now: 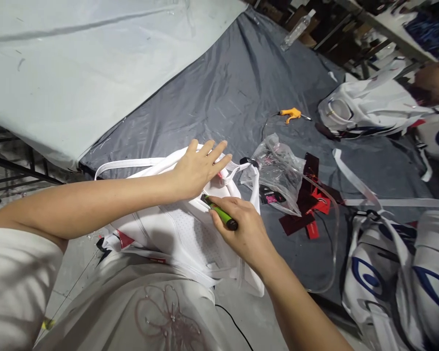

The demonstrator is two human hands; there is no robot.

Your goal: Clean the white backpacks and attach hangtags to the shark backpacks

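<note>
At the near edge of the bench [219, 92], which is draped in dark grey sheeting, a white bag [183, 234] lies partly over the edge and against the person's lap. Left hand [199, 168]: laid flat on the upper part of the bag, fingers spread and extended, pressing the fabric down without gripping it. Right hand [243, 229]: closed around a green tool [221, 213] with a dark end, whose tip meets the bag just below the left hand. The two hands sit close together, nearly touching, over the same patch of white material. White straps [129, 163] loop out from the bag toward the left.

Just right of the hands lies a crumpled clear plastic bag [278, 173] holding small dark and pink items, and beside it a cluster of red pieces [309, 207] with a length of clear tubing curving around them. A white strip [354, 183] runs across the sheeting farther right. An orange-handled tool [291, 114] rests well beyond the hands, toward the middle of the bench. A clear bottle [297, 30] lies near the far edge. More white bags with blue markings [395, 282] crowd the right side, one [369, 109] farther back, where another person's hand [433, 80] shows at the frame edge. A pale light sheet [76, 63] covers the upper left. Nothing lies between the hands and the bag.
</note>
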